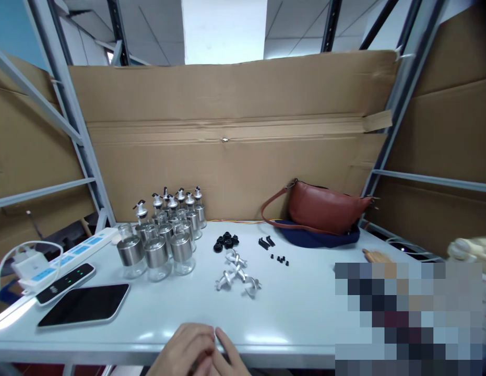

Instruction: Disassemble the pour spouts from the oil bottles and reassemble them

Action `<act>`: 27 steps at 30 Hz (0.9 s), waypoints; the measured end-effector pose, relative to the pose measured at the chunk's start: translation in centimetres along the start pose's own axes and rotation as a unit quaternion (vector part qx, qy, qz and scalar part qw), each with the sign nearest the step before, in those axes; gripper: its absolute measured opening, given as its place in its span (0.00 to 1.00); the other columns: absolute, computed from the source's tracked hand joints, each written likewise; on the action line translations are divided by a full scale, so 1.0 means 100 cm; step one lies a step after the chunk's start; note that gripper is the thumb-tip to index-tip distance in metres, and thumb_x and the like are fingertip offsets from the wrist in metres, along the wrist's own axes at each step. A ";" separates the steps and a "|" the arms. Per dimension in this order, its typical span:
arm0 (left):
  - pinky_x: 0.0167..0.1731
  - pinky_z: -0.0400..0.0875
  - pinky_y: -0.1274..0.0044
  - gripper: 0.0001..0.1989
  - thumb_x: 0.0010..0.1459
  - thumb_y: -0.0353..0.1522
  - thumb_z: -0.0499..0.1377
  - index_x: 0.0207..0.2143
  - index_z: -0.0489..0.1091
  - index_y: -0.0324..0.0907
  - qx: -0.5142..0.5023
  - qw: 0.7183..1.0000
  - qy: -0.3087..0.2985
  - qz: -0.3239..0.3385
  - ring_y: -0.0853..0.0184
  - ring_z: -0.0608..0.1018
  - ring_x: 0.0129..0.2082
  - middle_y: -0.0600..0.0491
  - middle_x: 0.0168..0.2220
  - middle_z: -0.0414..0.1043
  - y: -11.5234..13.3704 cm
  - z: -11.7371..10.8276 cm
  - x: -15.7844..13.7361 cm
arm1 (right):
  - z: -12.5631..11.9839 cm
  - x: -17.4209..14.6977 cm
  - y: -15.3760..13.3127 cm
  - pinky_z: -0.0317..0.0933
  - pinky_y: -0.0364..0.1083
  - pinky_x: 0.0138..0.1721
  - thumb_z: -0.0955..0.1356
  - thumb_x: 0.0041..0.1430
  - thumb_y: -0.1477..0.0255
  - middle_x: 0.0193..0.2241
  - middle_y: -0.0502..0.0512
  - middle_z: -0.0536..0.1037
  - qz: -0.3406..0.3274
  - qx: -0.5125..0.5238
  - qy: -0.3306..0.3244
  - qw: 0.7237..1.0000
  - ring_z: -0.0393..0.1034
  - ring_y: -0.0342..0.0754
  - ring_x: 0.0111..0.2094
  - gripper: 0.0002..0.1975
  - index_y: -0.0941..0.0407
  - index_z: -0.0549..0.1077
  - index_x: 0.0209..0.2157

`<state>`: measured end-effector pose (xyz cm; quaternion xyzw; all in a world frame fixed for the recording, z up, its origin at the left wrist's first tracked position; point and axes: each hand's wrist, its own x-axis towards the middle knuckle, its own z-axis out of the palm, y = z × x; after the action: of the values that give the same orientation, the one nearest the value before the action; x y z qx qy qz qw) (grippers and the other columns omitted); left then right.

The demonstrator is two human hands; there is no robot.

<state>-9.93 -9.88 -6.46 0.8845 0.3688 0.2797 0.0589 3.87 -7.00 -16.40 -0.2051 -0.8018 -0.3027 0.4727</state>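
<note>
At the table's front edge, my left hand (187,345) is closed, its fingers curled inward. My right hand (226,356) meets it at the fingertips, also closed. Whatever lies between them, if anything, is hidden. Beyond my hands are several silver metal spout parts (238,272) in a loose group. Black round caps (226,241) are heaped just behind these. To their right lie black levers (266,242) and tiny black pieces (281,258). Glass bottles with metal sleeves (155,253) stand upright at left; the rear ones carry silver and black spouts (172,202).
On the left lie a tablet-like black device (85,304), a smaller black device (66,283) and a white power strip (76,257). A brown bag (324,206) rests on a dark blue cap (317,238) at back right. Cardboard walls (227,172) enclose the table. Pixelation covers the lower right.
</note>
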 end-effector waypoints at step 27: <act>0.39 0.67 0.75 0.11 0.62 0.36 0.50 0.42 0.67 0.41 -0.183 0.981 -0.054 -0.046 0.68 0.72 0.35 0.50 0.37 0.71 -0.048 -0.023 0.131 | -0.022 0.012 0.007 0.69 0.44 0.45 0.60 0.65 0.69 0.51 0.55 0.75 -0.021 0.039 -0.157 0.987 0.73 0.49 0.47 0.19 0.65 0.72 0.50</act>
<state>-6.68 2.30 -0.08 0.8547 0.3475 0.2916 0.2524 5.16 -7.95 -14.29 -0.2145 -0.8815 -0.2446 0.3423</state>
